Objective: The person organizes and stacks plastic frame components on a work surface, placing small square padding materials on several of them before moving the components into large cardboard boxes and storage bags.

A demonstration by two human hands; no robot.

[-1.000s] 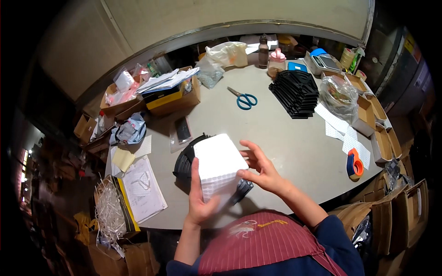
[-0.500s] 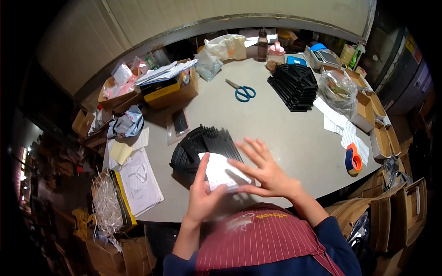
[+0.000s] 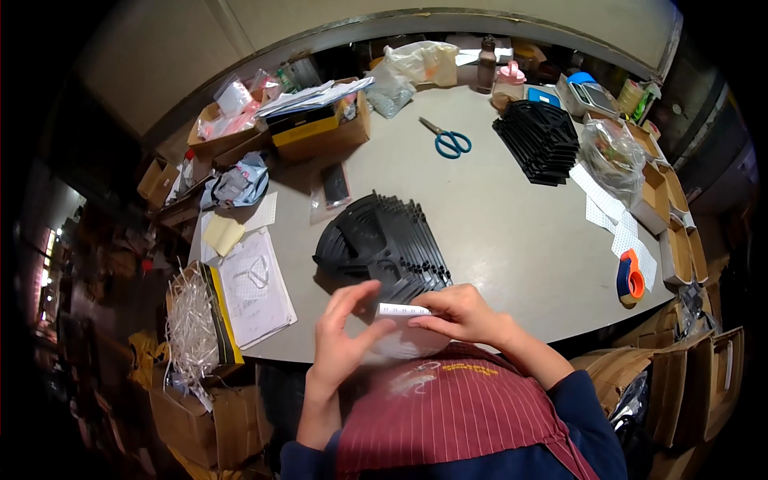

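Near the front edge of the table, my right hand (image 3: 464, 314) pinches a folded or bent white label sheet (image 3: 402, 310) by its right end. Small printed marks run along its upright strip, and a blurred whitish part hangs below. My left hand (image 3: 342, 332) is at the sheet's left side, index finger and thumb spread apart, the thumb close to or touching the sheet. Just beyond my hands lies a fanned stack of black plastic half-round parts (image 3: 384, 240), its near end partly hidden by my fingers.
A second black stack (image 3: 540, 140) lies at the far right, with blue-handled scissors (image 3: 450, 142) left of it. White label sheets (image 3: 612, 216) and an orange-and-blue tape roll (image 3: 630, 276) are at the right. Papers (image 3: 256, 288) lie left; boxes (image 3: 324, 140) stand behind.
The white sheet has turned from lying flat to edge-on, and my right hand has closed from spread fingers into a pinch on it. The view has shifted slightly.
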